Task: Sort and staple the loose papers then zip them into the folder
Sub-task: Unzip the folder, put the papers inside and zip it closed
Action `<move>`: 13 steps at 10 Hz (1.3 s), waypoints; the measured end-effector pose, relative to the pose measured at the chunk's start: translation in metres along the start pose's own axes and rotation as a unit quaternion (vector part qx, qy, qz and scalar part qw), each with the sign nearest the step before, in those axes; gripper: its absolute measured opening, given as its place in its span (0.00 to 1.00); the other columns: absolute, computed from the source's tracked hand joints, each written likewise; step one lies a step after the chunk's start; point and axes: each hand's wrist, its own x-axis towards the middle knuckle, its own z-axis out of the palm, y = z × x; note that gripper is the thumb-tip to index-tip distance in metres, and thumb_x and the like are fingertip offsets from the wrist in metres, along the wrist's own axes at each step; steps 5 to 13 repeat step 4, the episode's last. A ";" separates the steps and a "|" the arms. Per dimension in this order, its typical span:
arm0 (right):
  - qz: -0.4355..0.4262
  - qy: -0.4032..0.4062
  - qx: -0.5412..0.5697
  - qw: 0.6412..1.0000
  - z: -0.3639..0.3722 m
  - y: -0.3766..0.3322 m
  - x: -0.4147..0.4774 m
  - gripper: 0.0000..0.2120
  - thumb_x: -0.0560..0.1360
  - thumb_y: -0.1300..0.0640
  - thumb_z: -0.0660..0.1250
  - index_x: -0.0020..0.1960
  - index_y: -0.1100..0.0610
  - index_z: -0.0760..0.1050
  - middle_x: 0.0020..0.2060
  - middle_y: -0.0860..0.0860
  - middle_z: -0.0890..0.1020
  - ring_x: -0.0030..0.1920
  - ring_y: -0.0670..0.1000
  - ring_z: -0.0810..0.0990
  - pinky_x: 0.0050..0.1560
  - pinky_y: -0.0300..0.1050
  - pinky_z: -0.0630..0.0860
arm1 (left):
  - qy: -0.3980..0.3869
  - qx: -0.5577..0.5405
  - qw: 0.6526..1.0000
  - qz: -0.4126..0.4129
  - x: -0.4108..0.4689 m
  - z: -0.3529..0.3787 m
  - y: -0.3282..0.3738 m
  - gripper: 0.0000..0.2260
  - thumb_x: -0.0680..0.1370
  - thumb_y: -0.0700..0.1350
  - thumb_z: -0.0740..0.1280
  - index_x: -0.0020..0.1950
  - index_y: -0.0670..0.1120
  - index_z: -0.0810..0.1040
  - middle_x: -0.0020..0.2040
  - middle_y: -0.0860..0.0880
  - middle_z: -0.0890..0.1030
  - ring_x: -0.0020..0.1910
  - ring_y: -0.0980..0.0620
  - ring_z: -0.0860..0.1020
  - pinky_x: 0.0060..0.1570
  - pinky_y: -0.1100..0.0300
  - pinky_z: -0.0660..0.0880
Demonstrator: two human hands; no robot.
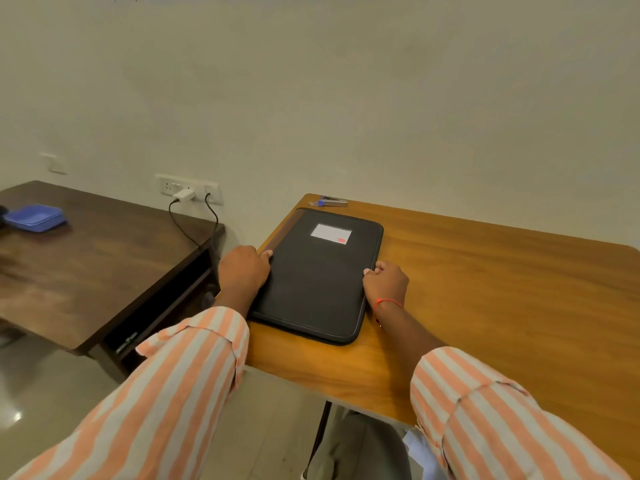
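Note:
A black zip folder (317,278) with a white label lies flat and closed on the light wooden table (502,289). My left hand (242,271) rests on the folder's left edge, fingers curled against its brown spine. My right hand (386,282) is at the folder's right edge, fingers pinched together at the zip line; the zip pull itself is hidden under them. A small blue and silver stapler (330,201) lies at the table's far edge, just beyond the folder. No loose papers show.
A dark wooden desk (90,271) stands to the left with a blue lidded box (34,218) on it. A wall socket strip (188,189) holds a white charger and two black cables. A gap of floor separates the two tables.

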 end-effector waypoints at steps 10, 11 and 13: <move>-0.047 -0.013 -0.065 0.997 0.002 -0.002 -0.001 0.10 0.75 0.57 0.69 0.51 0.63 0.81 0.51 0.58 0.84 0.53 0.58 0.81 0.54 0.49 0.78 | 0.040 0.022 0.999 0.002 -0.003 0.003 0.002 0.23 0.83 0.61 0.57 0.55 0.42 0.79 0.49 0.42 0.79 0.48 0.40 0.80 0.43 0.50 0.77; -0.047 -0.013 -0.065 0.997 0.002 -0.002 -0.001 0.10 0.75 0.57 0.69 0.51 0.63 0.81 0.51 0.58 0.84 0.53 0.58 0.81 0.54 0.49 0.78 | 0.040 0.022 0.999 0.002 -0.003 0.003 0.002 0.23 0.83 0.61 0.57 0.55 0.42 0.79 0.49 0.42 0.79 0.48 0.40 0.80 0.43 0.50 0.77; -0.047 -0.013 -0.065 0.997 0.002 -0.002 -0.001 0.10 0.75 0.57 0.69 0.51 0.63 0.81 0.51 0.58 0.84 0.53 0.58 0.81 0.54 0.49 0.78 | 0.040 0.022 0.999 0.002 -0.003 0.003 0.002 0.23 0.83 0.61 0.57 0.55 0.42 0.79 0.49 0.42 0.79 0.48 0.40 0.80 0.43 0.50 0.77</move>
